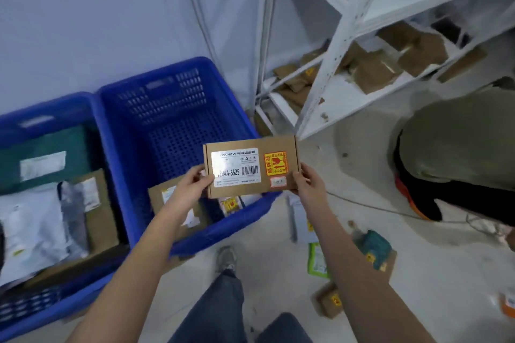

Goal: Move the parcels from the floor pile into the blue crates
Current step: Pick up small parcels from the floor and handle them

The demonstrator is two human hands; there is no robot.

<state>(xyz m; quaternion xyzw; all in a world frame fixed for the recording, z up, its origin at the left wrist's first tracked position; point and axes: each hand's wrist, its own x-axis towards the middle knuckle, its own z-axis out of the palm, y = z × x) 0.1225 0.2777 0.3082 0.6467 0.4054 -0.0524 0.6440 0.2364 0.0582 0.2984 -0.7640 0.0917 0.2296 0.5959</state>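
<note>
- Far left, the left blue crate (92, 108) holds a dark green parcel (47, 153) at its far end, a pale plastic mailer (30, 225) nearer, and a flat brown box (100, 220) along its right wall.
- Just to its right and touching it stands the right blue crate (178, 75), mostly bare mesh floor, with a brown parcel (158, 198) and a small labelled packet (231, 205) lying at its near end.
- The left hand (192, 184) grips the left edge of a brown cardboard box (250, 167); its fingers are curled shut around that edge, thumb on the top face.
- The box is held level in the air over the near right corner of the right crate, label side up (a white barcode label and a yellow and red sticker show on it).
- The right hand (305, 181) clamps the box's right edge, fingers closed on it.
- Below, one shoe (227, 259) and a jeans leg stand on the pale floor.
- Right of the legs, loose parcels lie scattered on the floor: a green pouch (317, 259), a teal packet (373, 248) and a small brown box (328, 301).
- Far right, a white metal shelf (340, 36) carries brown parcels (373, 72), and another person in an olive top (457, 142) crouches beside it.
</note>
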